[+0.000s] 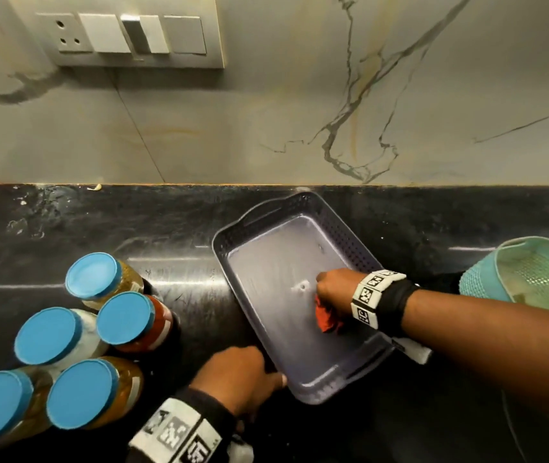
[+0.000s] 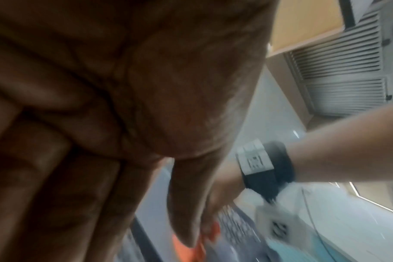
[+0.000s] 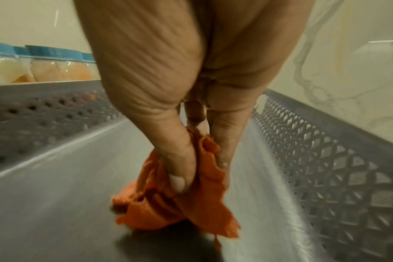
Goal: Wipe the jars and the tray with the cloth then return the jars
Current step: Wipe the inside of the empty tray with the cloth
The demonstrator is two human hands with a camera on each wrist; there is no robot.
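A grey perforated tray (image 1: 350,235) lies at an angle on the black counter. My right hand (image 1: 330,287) is inside it and pinches a crumpled orange cloth (image 1: 326,320) against the tray floor. The right wrist view shows thumb and fingers closed on the cloth (image 3: 168,203) between the tray's walls (image 3: 325,159). My left hand (image 1: 239,375) holds the tray's near left corner, its fingers at the rim. Several jars with blue lids (image 1: 125,318) stand grouped on the counter to the left of the tray; they also show as jars (image 3: 61,67) beyond the tray wall.
A teal mesh basket (image 1: 533,272) sits at the right, close behind my right forearm. The marble wall with a switch panel (image 1: 126,35) rises just behind the counter. Bare black counter (image 1: 99,222) lies behind the jars.
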